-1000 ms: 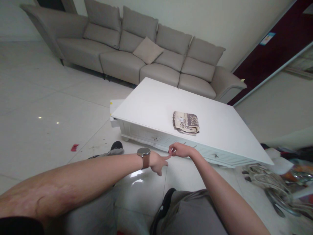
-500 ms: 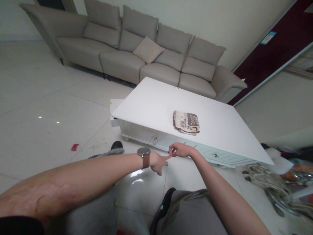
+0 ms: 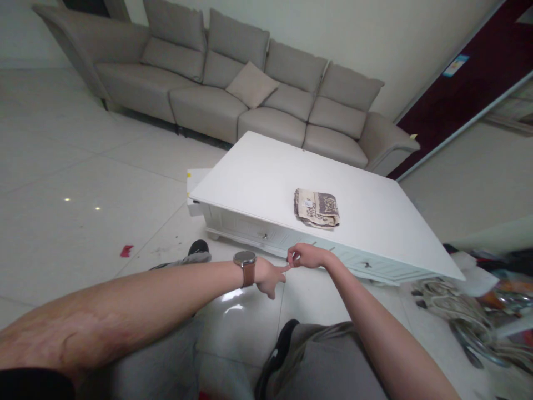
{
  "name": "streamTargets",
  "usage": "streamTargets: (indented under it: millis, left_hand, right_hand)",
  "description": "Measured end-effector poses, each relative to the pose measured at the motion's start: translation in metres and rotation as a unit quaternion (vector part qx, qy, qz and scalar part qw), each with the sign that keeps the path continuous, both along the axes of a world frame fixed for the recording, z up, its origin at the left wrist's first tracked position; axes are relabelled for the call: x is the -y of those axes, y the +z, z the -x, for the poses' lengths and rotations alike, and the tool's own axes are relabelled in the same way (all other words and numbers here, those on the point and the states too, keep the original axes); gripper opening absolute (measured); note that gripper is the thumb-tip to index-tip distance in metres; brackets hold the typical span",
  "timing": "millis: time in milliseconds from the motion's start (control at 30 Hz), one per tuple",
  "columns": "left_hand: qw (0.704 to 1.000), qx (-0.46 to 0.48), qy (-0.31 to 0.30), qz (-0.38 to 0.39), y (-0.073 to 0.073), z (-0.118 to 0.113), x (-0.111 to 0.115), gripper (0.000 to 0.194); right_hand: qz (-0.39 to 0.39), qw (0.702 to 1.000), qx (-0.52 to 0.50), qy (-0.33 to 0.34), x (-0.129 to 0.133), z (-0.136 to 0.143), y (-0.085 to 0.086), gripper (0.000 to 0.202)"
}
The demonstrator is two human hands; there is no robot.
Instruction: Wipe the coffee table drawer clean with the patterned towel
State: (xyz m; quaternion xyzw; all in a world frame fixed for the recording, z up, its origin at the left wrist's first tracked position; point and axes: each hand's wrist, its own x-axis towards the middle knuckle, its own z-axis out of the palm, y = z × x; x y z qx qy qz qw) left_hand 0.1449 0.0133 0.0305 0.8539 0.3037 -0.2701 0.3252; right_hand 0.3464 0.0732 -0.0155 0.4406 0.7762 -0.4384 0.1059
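My left hand (image 3: 270,278), with a brown-strapped watch (image 3: 245,261) on its wrist, stretches a finger out to the right and holds nothing I can see. Its fingertip meets my right hand (image 3: 308,255), whose thumb and a finger close in a pinch around that tip. Both hands hang over the floor, just short of the front drawers of a white coffee table (image 3: 362,194). Beyond my right hand, a folded beige and brown towel (image 3: 317,209) with a small white label lies on the tabletop. Neither hand touches the towel.
A long grey-beige sofa (image 3: 204,105) with a loose cushion (image 3: 251,85) stands behind the table. A white box (image 3: 195,208) sits at the table's left end. Red scrap (image 3: 126,251) lies on the tiled floor. Cluttered items, including a coiled hose-like bundle (image 3: 447,300), crowd the right side.
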Motion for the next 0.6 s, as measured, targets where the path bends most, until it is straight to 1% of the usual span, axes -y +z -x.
streamTargets:
  millis: [233,467,600]
  left_hand:
    - [1.000,0.012,0.012,0.011,-0.0006,-0.0001,0.0005,0.085]
    - [1.000,-0.016,-0.002,-0.012,0.0058,0.0006,-0.0004,0.084]
    - [1.000,-0.010,0.008,-0.016,0.0045,0.0016,-0.0013,0.083]
  right_hand:
    - [0.016,1.000,-0.009,0.001,0.0007,-0.0002,0.0018,0.016]
    - [0.014,1.000,-0.017,0.008,0.0002,-0.0005,0.0011,0.007]
    - [-0.002,0.999,-0.032,-0.005,-0.0008,-0.0016,-0.0027,0.006]
